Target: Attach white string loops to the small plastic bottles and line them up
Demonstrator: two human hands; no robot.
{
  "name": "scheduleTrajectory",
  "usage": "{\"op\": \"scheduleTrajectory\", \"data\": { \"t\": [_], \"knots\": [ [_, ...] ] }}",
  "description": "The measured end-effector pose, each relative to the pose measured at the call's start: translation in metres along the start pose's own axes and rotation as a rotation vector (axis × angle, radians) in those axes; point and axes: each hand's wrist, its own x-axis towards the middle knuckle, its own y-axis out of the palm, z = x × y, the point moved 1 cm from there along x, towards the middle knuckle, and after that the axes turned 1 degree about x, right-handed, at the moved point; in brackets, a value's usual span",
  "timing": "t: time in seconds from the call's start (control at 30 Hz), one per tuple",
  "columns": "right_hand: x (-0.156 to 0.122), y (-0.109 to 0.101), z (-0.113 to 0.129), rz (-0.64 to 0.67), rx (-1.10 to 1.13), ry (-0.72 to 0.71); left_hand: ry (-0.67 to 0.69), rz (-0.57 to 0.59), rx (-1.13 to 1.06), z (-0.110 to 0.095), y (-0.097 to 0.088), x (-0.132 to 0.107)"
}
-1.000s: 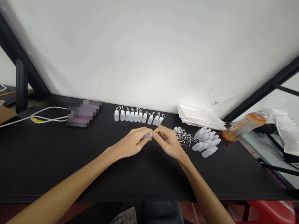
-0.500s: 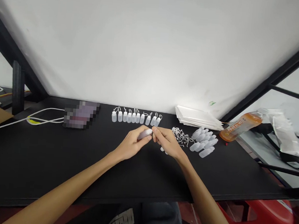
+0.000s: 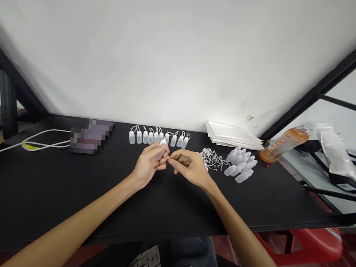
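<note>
My left hand [image 3: 148, 164] is closed round a small white plastic bottle [image 3: 161, 149], held nearly upright over the black table [image 3: 67, 190]. My right hand [image 3: 187, 166] is right beside it, thumb and forefinger pinched together near the bottle; what they pinch is too small to make out. Behind the hands a row of several small white bottles with looped caps [image 3: 157, 137] stands upright. To the right lie a tangle of white cap loops [image 3: 213, 158] and a pile of several bottles on their sides [image 3: 240, 165].
A stack of white sheets [image 3: 232, 135] lies at the back right, next to an orange drink bottle on its side [image 3: 283, 143]. A blurred dark object [image 3: 90, 136] and white cables [image 3: 34, 141] lie at the back left. A red stool [image 3: 308, 246] stands below the table's right end.
My left hand has turned the bottle from lying sideways to nearly upright and lifted it a little. My right hand has come off the bottle's tip and sits just to its right.
</note>
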Motion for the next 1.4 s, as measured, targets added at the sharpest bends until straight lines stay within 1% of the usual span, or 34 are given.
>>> {"op": "scheduleTrajectory", "data": {
  "t": [0.13,0.23,0.3,0.37,0.43,0.5,0.6,0.73,0.83,0.93,1.13,1.4],
  "knots": [
    [0.001,0.002,0.000,-0.087,-0.001,-0.039,0.031,0.003,0.005,0.001,0.001,-0.001],
    [0.002,0.001,0.000,-0.105,-0.003,-0.083,0.033,0.021,-0.012,0.001,0.003,-0.001],
    [0.003,-0.001,0.000,-0.111,0.031,-0.084,0.031,0.034,-0.021,0.000,0.005,-0.002],
    [0.003,-0.003,0.001,-0.128,0.095,-0.059,0.041,0.019,-0.007,-0.001,0.005,-0.002],
    [0.004,-0.006,0.001,-0.175,0.149,-0.026,0.050,-0.025,0.053,-0.002,0.004,-0.001],
    [0.004,-0.010,0.002,-0.246,0.174,0.004,0.034,-0.058,0.166,-0.001,0.000,0.000],
    [0.004,-0.013,0.002,-0.297,0.184,0.036,-0.008,-0.040,0.343,0.001,-0.005,0.001],
    [0.003,-0.012,0.004,-0.223,0.208,0.018,-0.021,-0.012,0.522,0.005,-0.008,0.000],
    [0.003,-0.011,0.006,-0.188,0.224,0.010,-0.022,-0.015,0.587,0.005,-0.008,-0.001],
    [0.002,-0.012,0.005,-0.182,0.242,0.011,-0.033,-0.012,0.552,0.006,-0.008,0.000],
    [0.002,-0.013,0.003,-0.165,0.257,-0.032,-0.027,0.025,0.464,0.007,-0.009,0.001],
    [0.002,-0.013,0.002,-0.153,0.194,-0.050,-0.044,0.010,0.486,0.006,-0.008,0.001]
  ]
}}
